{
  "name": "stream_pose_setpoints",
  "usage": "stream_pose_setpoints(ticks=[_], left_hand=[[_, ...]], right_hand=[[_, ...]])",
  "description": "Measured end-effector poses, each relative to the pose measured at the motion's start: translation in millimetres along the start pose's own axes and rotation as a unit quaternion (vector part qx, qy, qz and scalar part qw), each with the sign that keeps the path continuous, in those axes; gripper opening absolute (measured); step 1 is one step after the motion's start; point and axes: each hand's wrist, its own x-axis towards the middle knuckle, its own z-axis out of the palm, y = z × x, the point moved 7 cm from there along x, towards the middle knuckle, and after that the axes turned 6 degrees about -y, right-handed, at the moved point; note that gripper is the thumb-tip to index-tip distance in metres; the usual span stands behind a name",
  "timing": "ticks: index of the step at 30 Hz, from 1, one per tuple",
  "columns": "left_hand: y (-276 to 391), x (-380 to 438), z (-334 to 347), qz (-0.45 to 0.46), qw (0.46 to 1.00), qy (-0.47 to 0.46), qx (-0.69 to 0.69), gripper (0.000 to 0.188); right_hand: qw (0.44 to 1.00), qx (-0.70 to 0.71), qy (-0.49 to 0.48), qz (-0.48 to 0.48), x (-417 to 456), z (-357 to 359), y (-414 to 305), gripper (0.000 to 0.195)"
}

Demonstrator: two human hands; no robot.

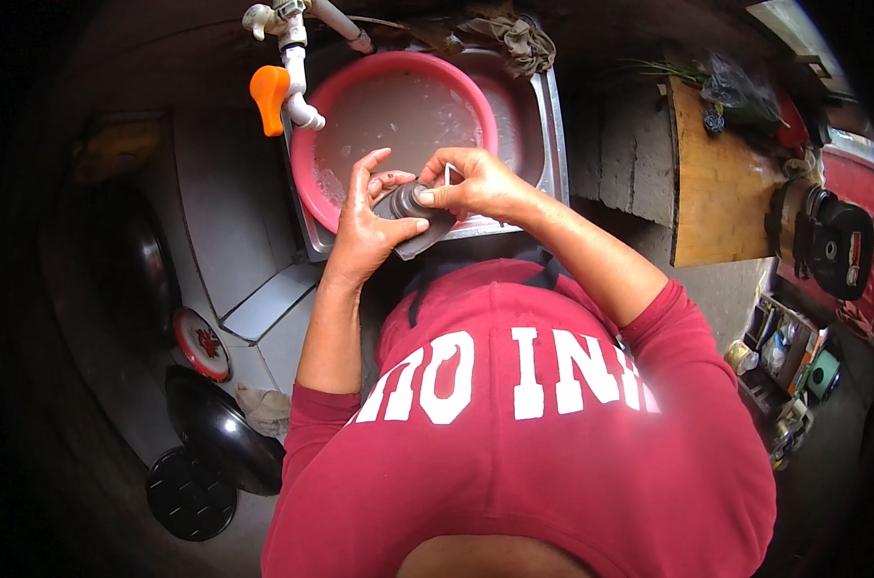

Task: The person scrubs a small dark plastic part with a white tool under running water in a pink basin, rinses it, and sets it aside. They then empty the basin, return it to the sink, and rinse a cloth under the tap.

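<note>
Over the front rim of a pink plastic basin (pixel 489 108), both hands hold a dark grey part (pixel 410 249) with a flat, angular plate. A round, stepped piece (pixel 406 199) stands up from its middle. My left hand (pixel 368 227) grips the plate from the left, thumb across its near side and forefinger raised. The fingertips of my right hand (pixel 473 186) pinch the top of the round piece. A thin white item (pixel 447 173) shows between the right fingers; what it is I cannot tell. Cloudy, greyish water (pixel 393 115) with some suds fills much of the basin.
The basin sits in a stainless steel sink (pixel 552 137), below a white tap (pixel 303 108) with an orange handle (pixel 269 97). A rag (pixel 527 47) lies on the sink's back corner. To the right is a wooden board (pixel 718 188); black pan-like vessels (pixel 220 426) are at left.
</note>
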Motion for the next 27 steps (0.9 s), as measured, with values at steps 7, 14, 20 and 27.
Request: stream_pose_setpoints(ticks=[7, 14, 20, 27], left_hand=[[-24.6, 3.2, -3.1, -0.055, 0.99, -0.002, -0.133, 0.092], [-43.9, 28.0, -1.9, -0.079, 0.897, -0.119, -0.418, 0.061], [-223.9, 81.8, -122.5, -0.16, 0.895, 0.193, 0.368, 0.058], [-204.9, 99.6, -123.4, -0.122, 0.967, 0.143, 0.172, 0.05]], right_hand=[[0.969, -0.226, -0.003, -0.105, -5.8, -1.3, -14.8, 0.043], [0.993, -0.087, 0.061, -0.046, -1.0, -29.1, 7.6, 0.03], [0.992, 0.012, 0.124, 0.016, -12.9, -58.6, 23.9, 0.027], [0.978, -0.067, 0.179, -0.083, -27.9, -63.2, 11.1, 0.032]])
